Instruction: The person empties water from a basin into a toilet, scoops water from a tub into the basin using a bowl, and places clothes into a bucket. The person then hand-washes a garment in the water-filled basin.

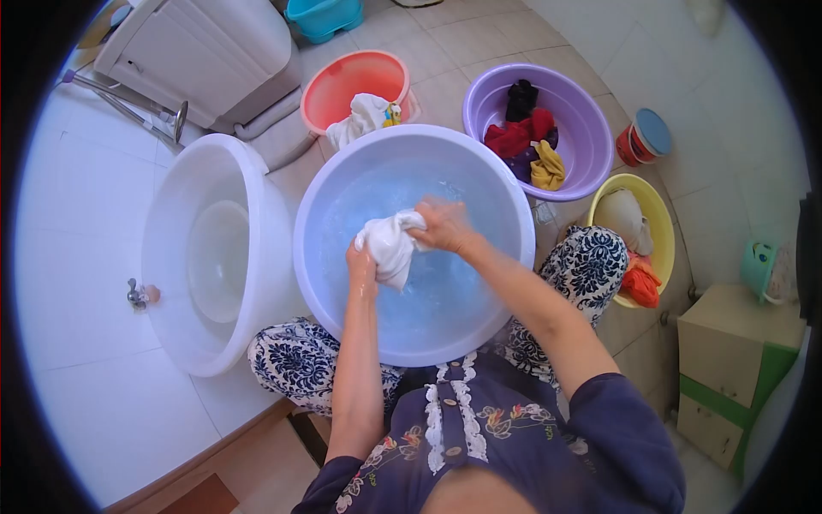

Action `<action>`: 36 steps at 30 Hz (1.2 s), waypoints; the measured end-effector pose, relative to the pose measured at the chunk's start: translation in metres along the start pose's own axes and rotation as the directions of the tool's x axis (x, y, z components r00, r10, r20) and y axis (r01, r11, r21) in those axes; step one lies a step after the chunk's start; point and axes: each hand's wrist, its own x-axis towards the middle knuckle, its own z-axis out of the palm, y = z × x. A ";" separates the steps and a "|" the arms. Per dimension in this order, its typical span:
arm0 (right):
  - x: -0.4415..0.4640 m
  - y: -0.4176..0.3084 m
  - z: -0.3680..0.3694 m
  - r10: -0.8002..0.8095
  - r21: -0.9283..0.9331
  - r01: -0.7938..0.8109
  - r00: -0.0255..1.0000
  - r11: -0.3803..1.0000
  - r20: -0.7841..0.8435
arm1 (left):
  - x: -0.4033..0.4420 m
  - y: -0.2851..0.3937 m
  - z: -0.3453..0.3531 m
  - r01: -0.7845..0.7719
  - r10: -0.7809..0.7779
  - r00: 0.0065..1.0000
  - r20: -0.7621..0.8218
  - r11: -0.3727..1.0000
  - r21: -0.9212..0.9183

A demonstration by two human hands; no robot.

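A bunched wet white cloth (390,247) hangs over the water in a large white basin (310,201) between my knees. Its left side is gripped by my left hand (361,264), fingers wrapped round the fabric. My right hand (443,224), slightly blurred, closes on the upper right end of the same cloth. Bluish, slightly cloudy water (437,308) lies in the basin beneath both hands. The cloth's exact kind does not show.
Left stands a big white tub (158,257) near a tap (137,295). Behind are a red basin (355,73) with white cloth and a purple basin (591,128) with dark, red and yellow clothes. A yellow basin (664,231) with clothes and a small cabinet (719,343) stand right.
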 end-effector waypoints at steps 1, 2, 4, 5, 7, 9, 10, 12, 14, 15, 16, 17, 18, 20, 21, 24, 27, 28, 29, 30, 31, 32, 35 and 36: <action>0.000 0.008 0.000 0.035 -0.083 -0.036 0.999 0.996 -0.010 | -0.004 0.005 -0.003 0.161 -0.162 0.981 -0.109 0.987 -0.018; 0.000 0.012 0.001 0.066 -0.166 -0.069 0.998 0.984 -0.020 | -0.006 0.004 -0.003 0.160 -0.125 0.985 -0.118 0.913 0.375; -0.009 -0.002 0.002 0.104 -0.314 -0.099 0.995 0.944 -0.001 | -0.010 -0.001 0.004 0.112 -0.060 0.993 -0.097 0.363 0.925; -0.015 -0.008 0.004 0.125 -0.384 -0.113 0.992 0.916 0.006 | -0.014 -0.008 0.009 0.095 -0.022 0.995 -0.093 0.289 0.953; -0.025 -0.001 0.014 0.084 -0.375 -0.016 0.983 0.927 0.166 | -0.021 -0.031 0.016 0.065 0.051 0.996 -0.072 0.130 0.989; -0.025 0.009 0.015 0.074 -0.338 0.005 0.973 0.941 0.220 | -0.014 -0.052 0.000 0.014 0.055 0.998 -0.021 0.118 0.993; -0.020 0.014 0.013 0.085 -0.309 -0.019 0.976 0.951 0.201 | -0.011 -0.058 -0.008 -0.011 0.057 0.998 0.004 0.113 0.994; -0.010 0.019 0.024 0.217 -0.180 -0.214 0.976 0.960 -0.001 | -0.001 -0.066 -0.025 0.092 0.004 0.995 -0.098 0.291 0.952; -0.001 0.016 0.068 0.490 0.106 -0.482 0.817 0.870 -0.306 | 0.006 -0.061 -0.023 0.227 -0.154 0.972 -0.176 0.804 0.550; 0.001 0.003 0.067 0.524 0.346 -0.432 0.816 0.833 -0.242 | 0.007 -0.051 -0.011 0.279 -0.276 0.951 -0.135 0.960 0.001; 0.003 -0.016 0.054 0.545 0.566 -0.370 0.821 0.737 -0.173 | 0.007 -0.040 -0.001 0.280 -0.356 0.934 -0.035 0.790 -0.546; 0.008 -0.036 0.038 0.548 0.752 -0.291 0.829 0.591 -0.109 | 0.009 -0.024 0.004 0.307 -0.375 0.927 0.029 0.710 -0.634; 0.006 -0.060 0.024 0.485 0.768 -0.219 0.864 0.602 -0.134 | 0.011 -0.005 0.009 0.334 -0.385 0.918 0.096 0.619 -0.711; -0.017 -0.097 0.004 0.237 0.677 0.028 0.926 0.735 -0.295 | 0.025 -0.006 0.001 0.459 -0.143 0.886 0.441 0.413 -0.787; -0.026 -0.108 -0.004 0.033 0.541 0.210 0.914 0.814 -0.405 | 0.019 0.003 0.004 0.459 -0.138 0.886 0.443 0.411 -0.788; -0.046 -0.135 -0.035 -0.182 0.441 0.272 0.955 0.856 -0.235 | 0.005 0.037 0.014 0.504 -0.160 0.864 0.478 0.271 -0.820; -0.032 -0.114 -0.012 -0.245 0.215 0.321 0.916 0.922 -0.317 | 0.014 0.031 0.016 0.580 -0.061 0.793 0.606 -0.227 -0.782; -0.023 -0.101 -0.003 -0.289 0.118 0.345 0.896 0.931 -0.336 | 0.007 0.040 0.028 0.183 0.018 0.969 0.245 0.615 -0.767; -0.013 -0.085 0.005 -0.337 0.019 0.366 0.875 0.930 -0.349 | 0.014 0.027 0.021 0.240 0.035 0.948 0.316 0.574 -0.783; -0.003 -0.069 0.013 -0.385 -0.081 0.382 0.851 0.921 -0.357 | 0.029 0.004 0.010 0.299 0.057 0.921 0.386 0.534 -0.791; 0.005 -0.053 0.020 -0.206 -0.020 0.215 0.901 0.976 -0.382 | 0.038 -0.007 0.003 0.359 0.082 0.887 0.454 0.495 -0.791; 0.010 -0.041 0.022 -0.020 0.047 0.042 0.918 0.998 -0.395 | 0.014 0.034 0.015 0.343 -0.388 0.917 0.089 0.658 -0.670; 0.008 -0.026 0.000 0.130 -0.069 -0.137 0.987 0.988 -0.098 | 0.005 0.041 0.014 0.239 -0.290 0.950 -0.113 0.912 -0.333; 0.005 -0.019 0.002 0.131 -0.106 -0.152 0.974 0.983 -0.185 | 0.009 0.022 0.008 0.198 -0.203 0.968 -0.147 0.979 -0.049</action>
